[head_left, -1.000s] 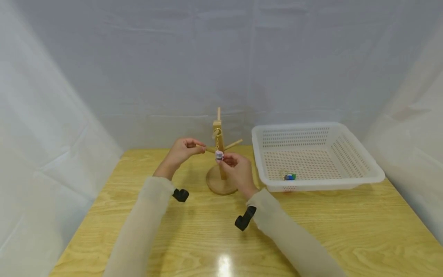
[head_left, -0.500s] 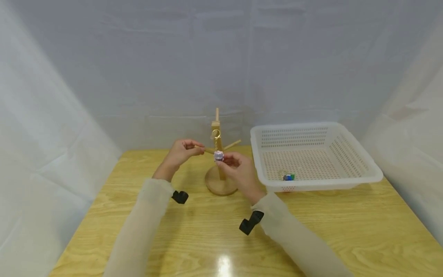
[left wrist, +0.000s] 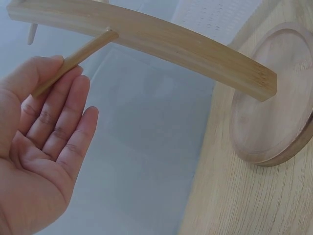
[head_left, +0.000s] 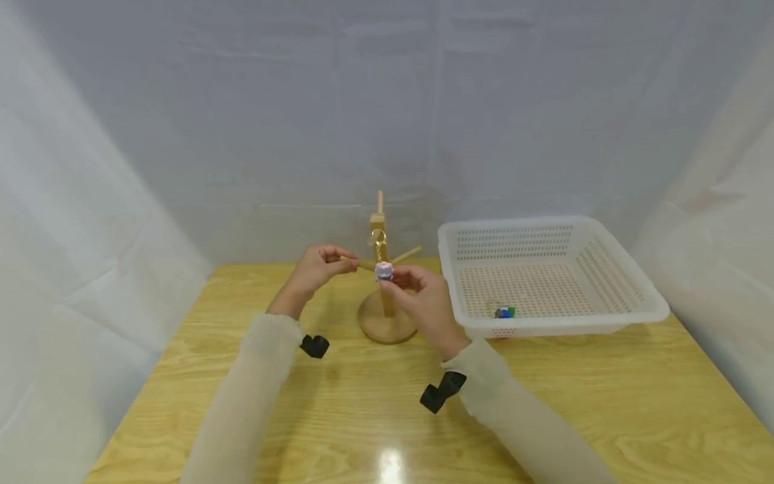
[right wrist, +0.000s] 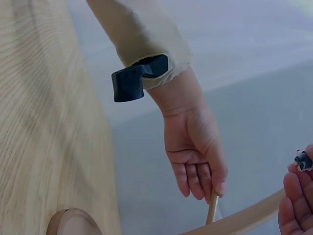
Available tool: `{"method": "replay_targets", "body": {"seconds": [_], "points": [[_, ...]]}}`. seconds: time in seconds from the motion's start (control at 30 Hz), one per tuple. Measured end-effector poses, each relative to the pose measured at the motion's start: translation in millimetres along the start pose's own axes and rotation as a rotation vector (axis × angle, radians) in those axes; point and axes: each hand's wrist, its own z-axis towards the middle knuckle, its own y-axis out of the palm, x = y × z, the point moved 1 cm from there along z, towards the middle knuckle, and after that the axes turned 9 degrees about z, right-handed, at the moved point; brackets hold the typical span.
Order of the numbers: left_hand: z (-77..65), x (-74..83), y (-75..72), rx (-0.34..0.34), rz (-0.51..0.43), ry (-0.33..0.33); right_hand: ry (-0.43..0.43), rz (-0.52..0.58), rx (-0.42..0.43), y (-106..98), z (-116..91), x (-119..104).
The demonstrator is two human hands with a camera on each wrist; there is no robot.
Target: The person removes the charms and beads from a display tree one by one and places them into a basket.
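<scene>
A wooden peg stand [head_left: 387, 328] rises from a round base on the table. My left hand [head_left: 316, 270] pinches the tip of one peg [left wrist: 78, 58] between thumb and index finger, its other fingers loosely extended. My right hand [head_left: 428, 304] pinches a small lilac-and-white figure charm [head_left: 383, 271] of a keychain just in front of the post. The keychain's gold chain and ring [head_left: 378, 236] run up from the charm to a short upper peg facing me. Whether the ring is around that peg is too small to tell. In the right wrist view, the charm [right wrist: 303, 160] shows at the fingertips.
A white perforated plastic basket [head_left: 562, 324] stands right of the stand. Inside, near its front left, lies a small blue-and-green keychain [head_left: 504, 312]. Another bare peg [head_left: 406, 255] points right from the post. Pale sheeting hangs behind the wooden table [head_left: 338, 417].
My right hand and wrist have shifted slightly right and toward me, still pinching the charm, which has turned a little. The left hand keeps its pinch on the peg.
</scene>
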Motion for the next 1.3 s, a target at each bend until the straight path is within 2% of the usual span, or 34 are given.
{"method": "replay_targets", "body": {"seconds": [0.37,0.67,1.03,1.3], "points": [[1.0,0.3,0.4,0.001,-0.001,-0.023,-0.027,-0.031,-0.017,2,-1,-19],[0.1,0.2,0.8,-0.002,-0.009,-0.012,-0.103,0.014,-0.035,0,-1,-22],[0.4,-0.1,1.1,-0.002,-0.014,-0.002,-0.150,0.088,-0.062,0,-4,-33],[-0.9,-1.1,1.0,0.002,-0.016,-0.012,-0.161,0.105,-0.051,-5,-9,-40]]}}
